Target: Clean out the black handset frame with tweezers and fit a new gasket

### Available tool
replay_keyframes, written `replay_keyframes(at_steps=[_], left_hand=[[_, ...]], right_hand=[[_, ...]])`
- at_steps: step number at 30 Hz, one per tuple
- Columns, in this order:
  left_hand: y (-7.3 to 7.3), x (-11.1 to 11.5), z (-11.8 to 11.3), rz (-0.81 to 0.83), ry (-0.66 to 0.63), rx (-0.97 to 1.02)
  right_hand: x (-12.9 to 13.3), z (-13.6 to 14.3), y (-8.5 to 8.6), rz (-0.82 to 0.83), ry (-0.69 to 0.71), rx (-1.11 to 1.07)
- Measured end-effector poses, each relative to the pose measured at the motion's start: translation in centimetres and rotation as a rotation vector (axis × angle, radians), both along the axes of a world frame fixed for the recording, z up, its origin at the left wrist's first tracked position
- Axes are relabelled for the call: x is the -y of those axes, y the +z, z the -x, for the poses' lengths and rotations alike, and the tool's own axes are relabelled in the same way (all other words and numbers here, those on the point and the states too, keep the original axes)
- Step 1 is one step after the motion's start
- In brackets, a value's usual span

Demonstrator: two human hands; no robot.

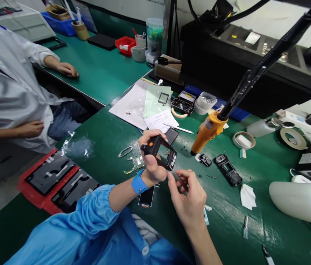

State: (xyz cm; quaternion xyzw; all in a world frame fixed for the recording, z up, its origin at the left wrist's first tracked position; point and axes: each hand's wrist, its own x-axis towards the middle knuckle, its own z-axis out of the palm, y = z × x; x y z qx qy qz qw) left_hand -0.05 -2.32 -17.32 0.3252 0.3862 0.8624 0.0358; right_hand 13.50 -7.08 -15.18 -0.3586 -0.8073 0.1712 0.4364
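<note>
My left hand (153, 167) is closed around a black device frame (155, 145) with an orange button, held tilted above the green bench. My right hand (187, 191) pinches a thin metal tool (177, 174), its tip at the frame's lower edge. Below my left wrist lies a small screen (146, 197). A green circuit board (136, 164) rests left of my left hand, partly hidden by it. Behind the frame is a dark flat part (172, 135). An orange electric screwdriver (209, 130) hangs to the right, near a small black module (205, 159) and a black housing (228, 170).
A person in a white coat (9, 73) is at the left, beside a red tray (38, 197) of black parts. Papers (161, 120), a white pen (179, 128) and a screw cup (206, 101) lie behind. A white cylindrical object (299, 202) and tape roll (292, 138) are right.
</note>
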Motion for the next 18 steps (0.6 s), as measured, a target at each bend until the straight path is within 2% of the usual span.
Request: replay_keyframes(at_steps=[4, 7, 9, 15, 18], left_hand=[[0.5, 0.1, 0.0, -0.019, 0.000, -0.030], [0.7, 0.1, 0.0, -0.038, -0.023, -0.033], [0.7, 0.1, 0.0, -0.041, -0.042, -0.013], [1.0, 0.3, -0.1, 0.035, -0.115, 0.101], [1.4, 0.5, -0.3, 0.082, -0.153, 0.156]], right_hand=[[0.0, -0.3, -0.2, -0.020, 0.042, 0.019], [-0.1, -0.4, 0.0, 0.053, 0.079, 0.010], [-0.1, -0.3, 0.2, 0.185, 0.101, -0.043], [0.2, 0.4, 0.4, 0.758, 0.238, -0.281], [0.2, 0.4, 0.3, 0.855, 0.247, -0.365]])
